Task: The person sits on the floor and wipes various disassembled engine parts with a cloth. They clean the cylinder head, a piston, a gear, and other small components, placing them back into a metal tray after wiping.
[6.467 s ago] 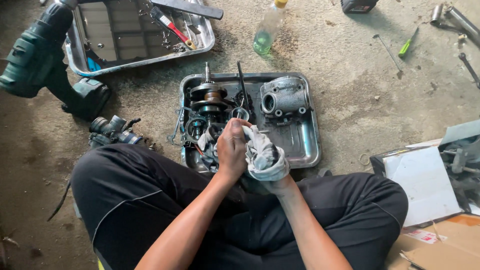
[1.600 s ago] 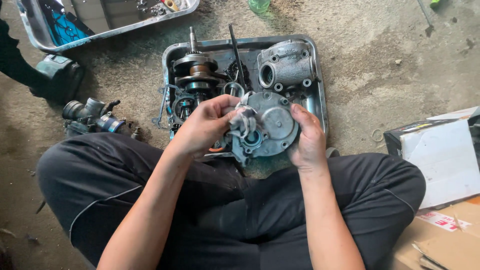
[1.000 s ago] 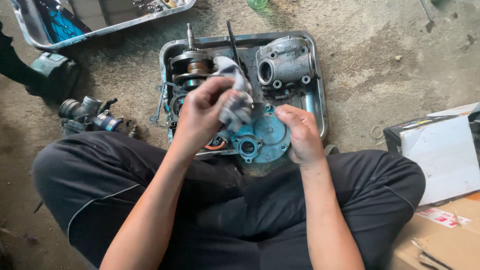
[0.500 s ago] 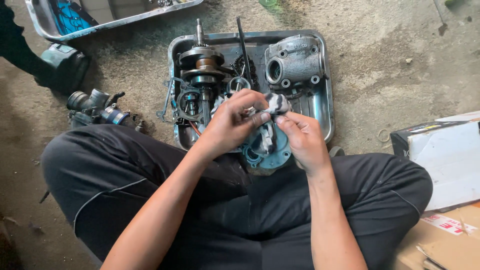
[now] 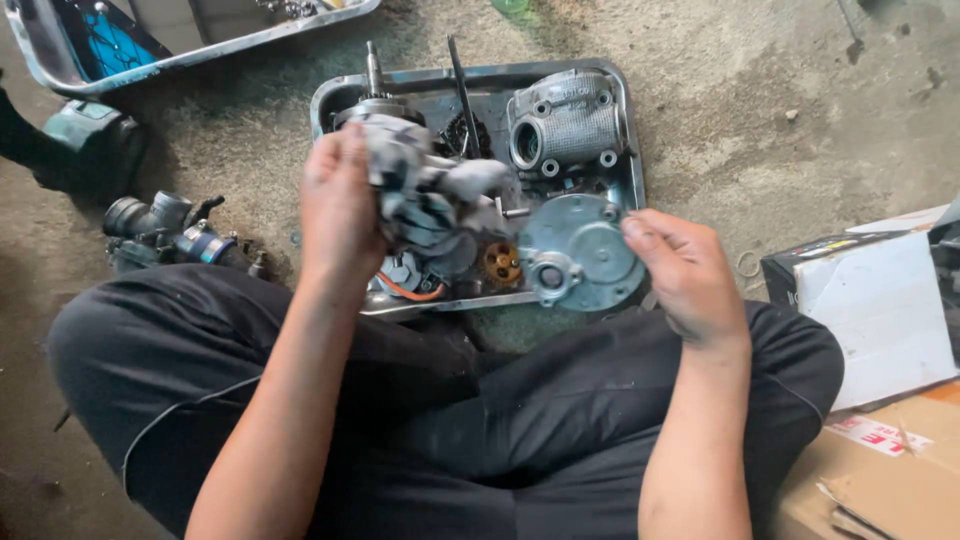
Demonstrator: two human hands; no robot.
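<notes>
My left hand point(image 5: 338, 205) grips a crumpled grey-and-white rag point(image 5: 425, 195), raised over the metal tray point(image 5: 628, 150). My right hand point(image 5: 685, 272) holds a round grey engine cover plate point(image 5: 580, 250) by its right edge, above the tray's near rim. The two hands are apart, and the rag does not touch the plate. Inside the tray lie a finned cylinder casting point(image 5: 565, 125), a brass-coloured gear point(image 5: 500, 265), a shaft point(image 5: 373, 72) and a long thin rod point(image 5: 462, 90). I sit cross-legged in dark trousers point(image 5: 420, 420).
A carburettor point(image 5: 165, 232) lies on the concrete floor at the left. A second metal tray point(image 5: 180, 40) sits at the top left. A white box point(image 5: 880, 300) and cardboard point(image 5: 880, 470) are at the right, close to my knee.
Half a second ago both hands were together at the plate with the rag on it. Now my left hand has lifted the rag away to the left, and my right hand holds the plate alone.
</notes>
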